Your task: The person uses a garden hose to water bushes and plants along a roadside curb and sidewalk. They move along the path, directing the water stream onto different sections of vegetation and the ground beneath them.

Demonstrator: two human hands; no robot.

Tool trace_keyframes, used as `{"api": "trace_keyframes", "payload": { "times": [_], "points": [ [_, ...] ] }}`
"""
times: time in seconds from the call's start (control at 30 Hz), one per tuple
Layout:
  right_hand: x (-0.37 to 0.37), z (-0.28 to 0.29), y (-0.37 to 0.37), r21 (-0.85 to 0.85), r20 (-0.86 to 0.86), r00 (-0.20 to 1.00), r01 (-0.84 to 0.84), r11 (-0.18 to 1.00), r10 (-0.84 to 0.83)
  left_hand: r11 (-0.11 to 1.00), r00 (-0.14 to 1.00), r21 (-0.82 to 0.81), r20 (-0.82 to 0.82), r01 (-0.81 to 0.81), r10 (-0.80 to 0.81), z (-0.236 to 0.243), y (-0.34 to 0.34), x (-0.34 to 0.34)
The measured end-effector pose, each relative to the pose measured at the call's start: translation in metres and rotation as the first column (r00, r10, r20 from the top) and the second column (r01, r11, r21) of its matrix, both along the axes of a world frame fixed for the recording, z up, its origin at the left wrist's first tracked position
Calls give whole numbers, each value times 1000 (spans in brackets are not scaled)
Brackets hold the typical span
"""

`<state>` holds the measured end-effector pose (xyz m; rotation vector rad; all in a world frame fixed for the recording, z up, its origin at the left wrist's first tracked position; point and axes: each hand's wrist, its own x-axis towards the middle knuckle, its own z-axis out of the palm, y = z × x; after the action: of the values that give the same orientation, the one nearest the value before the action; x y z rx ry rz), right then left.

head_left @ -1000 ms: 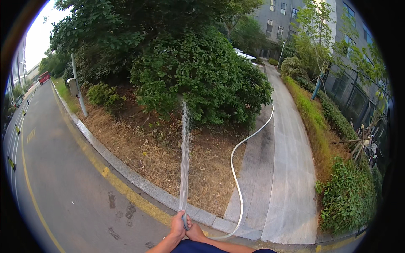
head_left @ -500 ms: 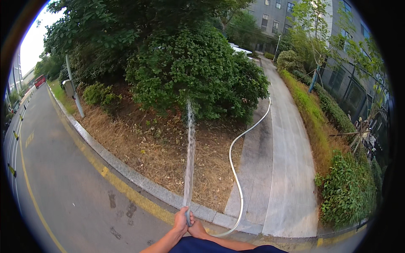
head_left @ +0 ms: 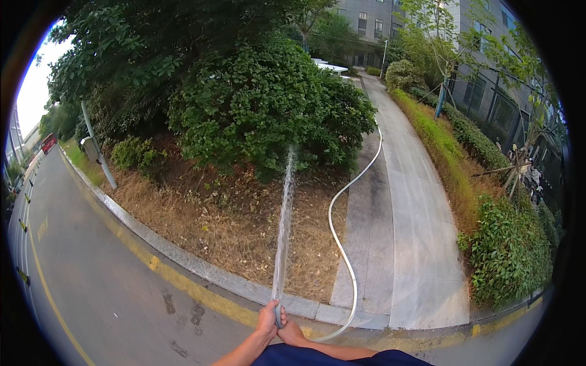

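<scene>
The fingers of your left hand (head_left: pixel 267 319) and right hand (head_left: pixel 291 333) are wrapped around the end of the hose (head_left: pixel 278 315), low in view before you. Its water (head_left: pixel 283 241) now leans right and meets the bush (head_left: pixel 262 107) farther right than a second ago, while the hose still curves up the path (head_left: pixel 421 244).

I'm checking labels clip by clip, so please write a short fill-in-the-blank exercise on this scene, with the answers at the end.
1. Together, the left hand and the right hand hold a ____.
2. A jet of ____ shoots toward the leafy bush.
3. The painted stripe running along the curb is ____.
4. The vehicle far off at the left is ____.

Missing words: hose; water; yellow; red.
</scene>
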<state>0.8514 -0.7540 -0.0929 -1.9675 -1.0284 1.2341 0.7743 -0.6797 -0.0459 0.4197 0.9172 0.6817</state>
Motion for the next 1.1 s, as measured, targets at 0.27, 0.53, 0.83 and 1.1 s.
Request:
{"api": "trace_keyframes", "payload": {
  "times": [0.27,0.53,0.83,1.1],
  "points": [
    [-3,-7,1,34,-12,991,-130,991,131,996,996,-37,-51,-80,78,-9,-4,-8],
    [-9,5,5,19,3,967,-256,967,256,980,979,4,-15,-201,201,-15,-10,-24],
    [2,-15,-5,83,-41,989,-138,987,142,995,996,74,-62,-62,67,-4,-14,3],
    [27,13,-17,68,-37,999,-28,997,31,997,995,74,-98,19,-12,12,-19,33]
  ]
}}
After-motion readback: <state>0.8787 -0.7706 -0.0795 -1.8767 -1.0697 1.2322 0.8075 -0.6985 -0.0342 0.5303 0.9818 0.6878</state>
